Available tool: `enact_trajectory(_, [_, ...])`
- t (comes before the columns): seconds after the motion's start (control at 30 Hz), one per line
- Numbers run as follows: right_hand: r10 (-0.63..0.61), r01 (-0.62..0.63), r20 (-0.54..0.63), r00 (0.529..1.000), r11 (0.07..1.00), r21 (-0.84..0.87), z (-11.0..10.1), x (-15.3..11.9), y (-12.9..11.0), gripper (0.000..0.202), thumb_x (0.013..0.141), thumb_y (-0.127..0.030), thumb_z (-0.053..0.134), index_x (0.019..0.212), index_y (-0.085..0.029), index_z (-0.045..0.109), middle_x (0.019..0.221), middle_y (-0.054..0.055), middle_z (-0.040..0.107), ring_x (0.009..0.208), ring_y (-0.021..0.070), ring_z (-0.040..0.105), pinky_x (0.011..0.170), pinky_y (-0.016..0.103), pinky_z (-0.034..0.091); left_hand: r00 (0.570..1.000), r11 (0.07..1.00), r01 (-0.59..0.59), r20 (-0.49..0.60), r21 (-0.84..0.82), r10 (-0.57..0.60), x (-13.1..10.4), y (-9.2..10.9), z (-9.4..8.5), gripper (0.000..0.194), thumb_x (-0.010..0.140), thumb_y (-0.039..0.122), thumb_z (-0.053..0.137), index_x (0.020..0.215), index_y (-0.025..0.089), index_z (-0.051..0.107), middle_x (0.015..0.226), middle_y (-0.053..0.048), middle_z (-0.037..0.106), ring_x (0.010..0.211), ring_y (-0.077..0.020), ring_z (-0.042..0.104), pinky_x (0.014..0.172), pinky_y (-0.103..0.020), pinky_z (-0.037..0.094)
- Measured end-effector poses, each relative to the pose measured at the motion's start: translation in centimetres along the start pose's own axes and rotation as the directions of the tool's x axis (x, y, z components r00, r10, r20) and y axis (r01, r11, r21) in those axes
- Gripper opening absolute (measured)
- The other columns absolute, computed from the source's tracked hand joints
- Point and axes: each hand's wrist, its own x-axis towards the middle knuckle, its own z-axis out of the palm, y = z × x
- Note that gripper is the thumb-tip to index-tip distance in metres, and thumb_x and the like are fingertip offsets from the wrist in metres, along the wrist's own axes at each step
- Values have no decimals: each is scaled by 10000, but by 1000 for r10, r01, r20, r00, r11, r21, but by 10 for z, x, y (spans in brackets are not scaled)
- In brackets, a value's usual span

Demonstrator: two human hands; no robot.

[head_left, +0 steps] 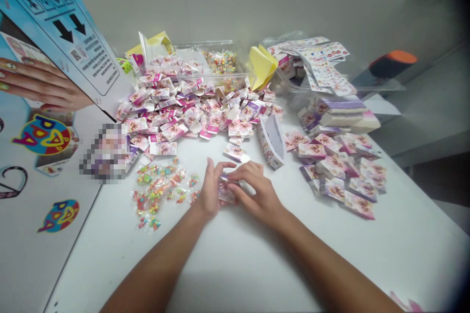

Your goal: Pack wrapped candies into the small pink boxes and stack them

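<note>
Between my two hands, near the middle of the table, is a small pink and white printed box [226,191]. My left hand [211,188] holds its left side, thumb pointing up. From the right, the fingers of my right hand [259,190] are bent over the box's upper end, where a bit of purple shows. Whether the flap is open or closed I cannot tell. Left of my hands lie several small clear bags of colourful candy-like pieces [157,188]. Just beyond my fingers is another small box [235,152].
A large heap of small boxes [183,112] spreads behind, before a clear bin [220,61] of colourful pieces. More boxes [341,168] lie at right, below a bin with printed sheets [326,58]. An open tray-like carton [271,142] stands between. A big printed carton [44,156] borders the left.
</note>
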Motion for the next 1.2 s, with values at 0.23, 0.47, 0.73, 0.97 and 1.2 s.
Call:
enact_trajectory(0.23, [431, -378, -12, 902, 806, 455, 10, -2, 5, 225, 874, -424, 665, 850, -200, 654, 897, 38, 599, 577, 134, 572, 462, 287, 509, 999, 998, -30, -33, 56, 32, 0, -3, 7, 786, 715, 925, 286, 1059, 240, 461, 656, 36, 569, 469, -156, 573, 423, -240, 428])
enact_trajectory(0.47, [205, -190, -27, 978, 942, 277, 3, -1, 0, 157, 902, -281, 641, 763, -208, 650, 920, 64, 679, 723, 190, 656, 620, 347, 554, 999, 997, 43, -19, 63, -41, 3, -2, 4, 741, 744, 909, 236, 955, 237, 465, 524, 50, 504, 405, -144, 509, 370, -215, 394])
enact_trajectory(0.73, [-167, 168, 18, 986, 981, -99, 3, -1, 1, 122, 903, -122, 608, 975, -215, 641, 1008, 92, 728, 838, 216, 609, 806, 415, 451, 994, 995, 43, -101, -91, -52, 5, -2, -5, 451, 812, 681, 472, 847, 232, 461, 554, 71, 451, 421, -89, 422, 374, -157, 318])
enact_trajectory(0.97, [56, -58, 21, 998, 992, 113, -1, 0, -6, 108, 933, -172, 539, 940, -204, 642, 834, 55, 652, 750, 182, 598, 661, 315, 475, 990, 972, 129, 83, -197, -115, -1, 1, 2, 252, 704, 361, 551, 903, 230, 468, 625, 33, 526, 476, -133, 490, 360, -183, 321])
enact_trajectory(1.2, [122, -113, -308, 944, 993, 45, -19, 7, -10, 88, 903, -247, 583, 869, -199, 648, 741, 7, 648, 582, 125, 556, 534, 253, 456, 990, 956, 18, 138, -292, 23, -1, 3, 7, 282, 898, 421, 556, 1074, 203, 526, 906, -56, 662, 820, -224, 672, 611, -302, 543])
